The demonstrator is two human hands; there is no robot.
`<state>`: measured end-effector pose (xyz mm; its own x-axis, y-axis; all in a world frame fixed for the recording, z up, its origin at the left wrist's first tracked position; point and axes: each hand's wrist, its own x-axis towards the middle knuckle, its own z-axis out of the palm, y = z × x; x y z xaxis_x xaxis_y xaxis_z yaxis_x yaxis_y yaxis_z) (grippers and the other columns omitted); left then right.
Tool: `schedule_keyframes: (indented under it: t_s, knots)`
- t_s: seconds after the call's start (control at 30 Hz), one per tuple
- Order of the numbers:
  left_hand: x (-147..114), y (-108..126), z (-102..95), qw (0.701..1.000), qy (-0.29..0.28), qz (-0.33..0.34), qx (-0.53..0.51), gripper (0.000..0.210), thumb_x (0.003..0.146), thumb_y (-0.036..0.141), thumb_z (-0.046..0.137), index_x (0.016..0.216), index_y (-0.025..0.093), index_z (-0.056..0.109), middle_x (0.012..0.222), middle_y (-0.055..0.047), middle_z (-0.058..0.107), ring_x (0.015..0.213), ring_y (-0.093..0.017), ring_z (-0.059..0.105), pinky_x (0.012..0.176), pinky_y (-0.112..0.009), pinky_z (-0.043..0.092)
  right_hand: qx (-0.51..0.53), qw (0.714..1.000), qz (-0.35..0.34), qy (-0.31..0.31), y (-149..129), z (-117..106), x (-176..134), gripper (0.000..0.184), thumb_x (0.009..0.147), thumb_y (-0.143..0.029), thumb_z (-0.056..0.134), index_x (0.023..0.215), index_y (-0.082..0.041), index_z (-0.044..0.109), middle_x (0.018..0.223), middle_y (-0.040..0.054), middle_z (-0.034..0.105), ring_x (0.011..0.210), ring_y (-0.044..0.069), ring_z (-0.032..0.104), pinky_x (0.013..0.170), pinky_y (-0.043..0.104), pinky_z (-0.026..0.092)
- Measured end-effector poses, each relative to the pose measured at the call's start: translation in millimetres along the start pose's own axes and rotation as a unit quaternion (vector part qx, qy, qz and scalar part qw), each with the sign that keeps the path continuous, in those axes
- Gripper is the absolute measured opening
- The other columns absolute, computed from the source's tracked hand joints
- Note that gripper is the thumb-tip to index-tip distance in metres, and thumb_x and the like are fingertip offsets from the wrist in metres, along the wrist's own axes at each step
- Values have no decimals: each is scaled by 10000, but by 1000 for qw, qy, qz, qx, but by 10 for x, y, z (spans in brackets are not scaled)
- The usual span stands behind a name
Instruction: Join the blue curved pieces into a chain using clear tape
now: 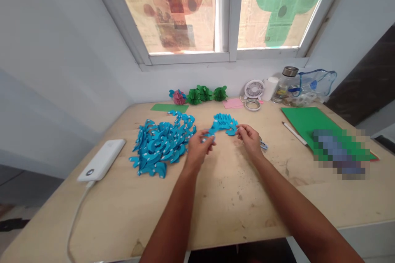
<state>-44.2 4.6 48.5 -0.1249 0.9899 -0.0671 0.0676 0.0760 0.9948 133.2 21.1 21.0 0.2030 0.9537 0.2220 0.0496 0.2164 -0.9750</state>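
Note:
My left hand (199, 148) is pinched around the near left end of a blue folded paper chain (224, 121), whose curved pieces are joined in a row. My right hand (250, 137) has thumb and forefinger closed on a curved blue paper piece (231, 131) at the chain's right end. Whether that piece is fixed to the chain, I cannot tell. Left of my hands lies a heap of blue curved paper pieces (160, 141) with small white patches on them. A small light-blue tool (263, 144) shows partly behind my right hand.
A white power bank (103, 160) with a cable lies on the left. Green paper sheets (300, 117) and a pen (294, 133) lie on the right. Along the wall stand paper balls (194, 96), a tape roll (252, 104), a small fan (254, 89) and a bottle (281, 88).

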Motion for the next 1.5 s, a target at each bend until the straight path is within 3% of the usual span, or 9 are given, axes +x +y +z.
schedule_keyframes:
  t_s: [0.1, 0.2, 0.33, 0.5, 0.67, 1.07, 1.27, 1.37, 1.5]
  knots:
    - [83, 102, -479, 974, 147, 27, 169, 440, 672, 295, 586, 1087, 153, 550, 669, -17, 624, 572, -159, 590, 528, -260, 454, -19, 1000, -17, 5, 33, -7, 7, 306, 770, -414, 502, 883, -154, 618, 665, 28, 616, 584, 138, 527, 574, 261, 432]
    - [47, 125, -856, 873, 250, 24, 419, 385, 692, 281, 577, 1060, 167, 585, 891, -105, 636, 842, -274, 604, 713, -390, 466, -40, 999, -29, 8, 65, -10, 9, 299, 774, -399, 493, 894, -156, 619, 676, 32, 623, 603, 146, 543, 575, 262, 436]
    - [-79, 1, -893, 801, 302, 89, 510, 324, 767, 293, 487, 1045, 160, 588, 1119, -153, 557, 978, -313, 547, 758, -414, 448, -50, 998, -38, 28, 77, -21, 7, 293, 776, -389, 483, 891, -155, 617, 679, 32, 623, 604, 145, 543, 566, 259, 432]
    - [-54, -218, -490, 815, 26, 210, 539, 183, 780, 274, 500, 891, 202, 626, 959, -86, 630, 966, -256, 536, 854, -358, 391, -50, 997, -41, 41, 61, -42, 17, 291, 779, -378, 479, 905, -152, 611, 693, 33, 623, 593, 139, 533, 568, 259, 431]
    - [-5, -293, -298, 783, -35, 206, 586, 136, 750, 252, 552, 859, 230, 630, 950, -78, 631, 998, -290, 493, 825, -401, 359, -63, 996, -44, 39, 72, -33, 18, 285, 777, -365, 476, 913, -155, 612, 703, 37, 629, 615, 146, 549, 588, 264, 439]
    - [-21, -238, -244, 875, 46, 277, 395, 110, 733, 248, 588, 835, 214, 610, 921, -62, 645, 981, -255, 535, 869, -389, 381, -25, 999, -15, -29, 4, 18, -25, 261, 769, -365, 498, 874, -160, 622, 680, 32, 631, 588, 132, 539, 564, 250, 428]
    - [-159, -147, 89, 906, -42, 321, 274, 131, 746, 260, 577, 866, 214, 600, 905, -48, 647, 913, -198, 570, 836, -345, 430, 36, 987, 40, -152, -46, 54, -31, 327, 779, -443, 491, 632, -166, 584, 530, -2, 561, 483, 101, 470, 486, 225, 367]
    - [-184, -163, 201, 914, -73, 302, 261, 163, 722, 237, 600, 884, 217, 599, 930, -50, 650, 935, -203, 571, 852, -354, 428, 31, 988, 48, -144, -25, 41, -14, 370, 758, -470, 513, 536, -174, 515, 458, -32, 484, 448, 89, 425, 475, 221, 339]
    - [-133, -185, 298, 956, -32, 222, 189, 254, 745, 301, 586, 982, 208, 575, 963, -60, 637, 882, -183, 587, 785, -324, 458, -10, 992, 36, -117, 20, 30, -2, 367, 740, -465, 530, 518, -177, 485, 448, -46, 445, 440, 85, 395, 461, 219, 309]
